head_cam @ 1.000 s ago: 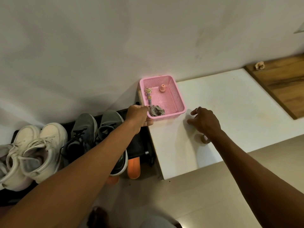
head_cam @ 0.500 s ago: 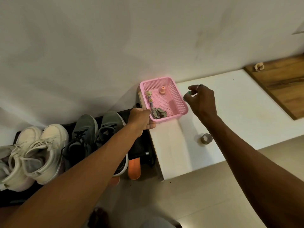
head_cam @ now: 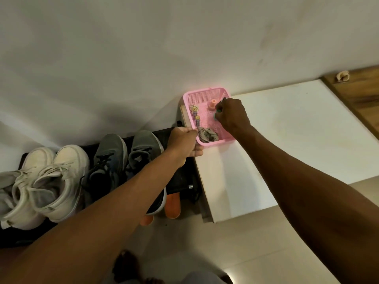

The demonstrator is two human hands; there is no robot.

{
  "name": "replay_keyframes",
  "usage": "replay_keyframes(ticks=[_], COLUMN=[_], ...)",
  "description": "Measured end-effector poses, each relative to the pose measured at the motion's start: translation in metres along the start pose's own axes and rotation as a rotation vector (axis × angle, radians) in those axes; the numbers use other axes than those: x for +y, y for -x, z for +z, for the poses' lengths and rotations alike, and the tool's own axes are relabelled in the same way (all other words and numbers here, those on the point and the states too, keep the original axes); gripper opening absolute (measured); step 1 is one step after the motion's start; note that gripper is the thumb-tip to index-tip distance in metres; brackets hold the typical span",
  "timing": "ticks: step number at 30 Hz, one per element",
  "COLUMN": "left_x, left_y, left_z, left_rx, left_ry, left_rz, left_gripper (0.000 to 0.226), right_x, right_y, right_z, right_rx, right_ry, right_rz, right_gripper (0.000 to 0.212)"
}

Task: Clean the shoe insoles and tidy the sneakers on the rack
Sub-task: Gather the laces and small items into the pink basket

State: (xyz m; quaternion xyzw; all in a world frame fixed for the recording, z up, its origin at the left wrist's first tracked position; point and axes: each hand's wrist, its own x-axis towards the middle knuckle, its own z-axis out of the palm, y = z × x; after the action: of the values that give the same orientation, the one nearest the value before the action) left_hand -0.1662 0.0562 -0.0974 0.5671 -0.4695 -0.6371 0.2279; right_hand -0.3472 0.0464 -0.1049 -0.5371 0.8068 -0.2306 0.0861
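Note:
A pair of white sneakers point(head_cam: 47, 181) and a pair of grey sneakers point(head_cam: 123, 156) stand on the black rack point(head_cam: 182, 177) at the left. Two orange soles point(head_cam: 172, 206) stick out below the rack's front edge. My left hand point(head_cam: 184, 143) grips the near left corner of a pink mesh basket point(head_cam: 205, 95) on the white cabinet top point(head_cam: 297, 140). My right hand point(head_cam: 232, 115) reaches into the basket from the right and pinches a small green thing point(head_cam: 217, 113) in its fingertips.
The basket holds batteries point(head_cam: 195, 114), a grey bundle of bands point(head_cam: 208, 136) and a small pink spool point(head_cam: 212, 103). A wooden surface point(head_cam: 359, 99) with a small beige object lies at the far right. The white wall runs right behind everything.
My right hand lifted off the cabinet top with the small green thing and moved left into the basket. My left hand kept its grip on the basket's corner.

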Motion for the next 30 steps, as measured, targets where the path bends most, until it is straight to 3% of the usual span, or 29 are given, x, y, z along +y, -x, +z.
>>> replay_keyframes(ticks=[14, 22, 27, 30], left_x=[0.000, 0.008, 0.012, 0.011], left_y=[0.006, 0.030, 0.051, 0.060], left_z=[0.000, 0.000, 0.003, 0.007], left_rx=[0.018, 0.016, 0.001, -0.022], left_ry=[-0.039, -0.105, -0.148, -0.170], left_rz=[-0.032, -0.088, -0.098, -0.096], left_gripper=[0.028, 0.031, 0.030, 0.032], right_x=[-0.004, 0.007, 0.036, 0.056], right_y=[0.005, 0.044, 0.086, 0.110], right_z=[-0.014, -0.059, -0.082, -0.086], right_rx=[-0.011, 0.049, 0.111, 0.059], right_ry=[-0.012, -0.049, -0.016, 0.023], right_rz=[0.016, -0.027, 0.018, 0.099], right_gripper=[0.037, 0.022, 0.017, 0.022])
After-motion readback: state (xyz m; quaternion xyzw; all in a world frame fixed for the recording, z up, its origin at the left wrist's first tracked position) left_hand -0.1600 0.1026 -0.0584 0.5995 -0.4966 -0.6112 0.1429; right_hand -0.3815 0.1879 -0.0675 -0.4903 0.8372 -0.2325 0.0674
